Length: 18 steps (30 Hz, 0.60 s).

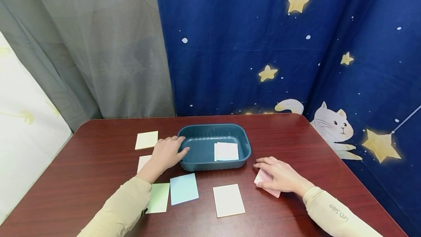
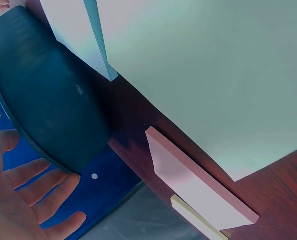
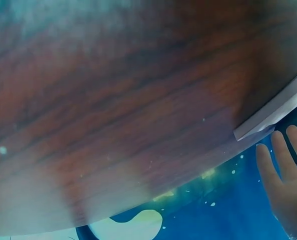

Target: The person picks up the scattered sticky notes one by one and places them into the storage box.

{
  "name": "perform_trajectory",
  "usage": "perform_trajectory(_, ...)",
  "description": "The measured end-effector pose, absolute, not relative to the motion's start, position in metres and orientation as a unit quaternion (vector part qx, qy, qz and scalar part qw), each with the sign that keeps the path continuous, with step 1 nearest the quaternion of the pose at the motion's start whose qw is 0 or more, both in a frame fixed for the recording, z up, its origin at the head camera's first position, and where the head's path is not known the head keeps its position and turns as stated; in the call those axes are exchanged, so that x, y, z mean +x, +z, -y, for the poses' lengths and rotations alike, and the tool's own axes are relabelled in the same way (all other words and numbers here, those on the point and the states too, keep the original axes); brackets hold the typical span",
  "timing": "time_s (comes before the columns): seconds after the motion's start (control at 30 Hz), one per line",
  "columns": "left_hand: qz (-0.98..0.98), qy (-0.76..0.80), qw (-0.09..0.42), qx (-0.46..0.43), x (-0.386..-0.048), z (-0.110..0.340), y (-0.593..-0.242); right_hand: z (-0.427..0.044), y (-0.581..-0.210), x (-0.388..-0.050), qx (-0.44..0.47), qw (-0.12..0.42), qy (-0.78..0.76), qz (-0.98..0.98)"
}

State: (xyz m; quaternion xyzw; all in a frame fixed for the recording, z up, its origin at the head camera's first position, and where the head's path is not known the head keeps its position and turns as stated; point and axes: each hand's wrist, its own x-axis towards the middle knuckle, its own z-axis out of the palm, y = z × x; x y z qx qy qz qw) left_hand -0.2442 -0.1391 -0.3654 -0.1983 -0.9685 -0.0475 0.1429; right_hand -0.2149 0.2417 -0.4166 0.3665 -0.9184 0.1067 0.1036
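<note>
A dark teal plastic bin (image 1: 215,166) stands at the middle of the table. My left hand (image 1: 169,151) is at its left end, fingertips at the rim and fingers fairly straight; in the left wrist view the fingers (image 2: 58,192) are spread beside the rim. White square note pads (image 1: 227,151) lie overlapping inside the bin. My right hand (image 1: 279,175) rests over a pink note pad (image 1: 274,192) on the table right of the bin, covering much of it. Seen from the right wrist, its fingers (image 3: 288,160) are extended and apart by the pad's edge (image 3: 273,112).
Nearer me lie a cream pad (image 1: 229,200), a light blue pad (image 1: 184,189) and a green pad (image 1: 158,198). A pale yellow pad (image 1: 146,140) and a pale pink pad (image 1: 143,162), partly behind the left arm, are left of the bin. Curtains (image 1: 236,46) hang behind the table.
</note>
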Motion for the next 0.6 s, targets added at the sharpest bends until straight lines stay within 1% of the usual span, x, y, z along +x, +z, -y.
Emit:
perform_trajectory(0.33,0.967,-0.046,0.149,-0.201,-0.245,0.139,-0.366,-0.243,-0.42,-0.205,0.331,0.075,0.103,0.935)
perform_trajectory(0.6,0.968,-0.048,0.15,-0.198,-0.246,0.14,-0.369,-0.244,-0.421,-0.202,0.315,0.073,0.096,0.941)
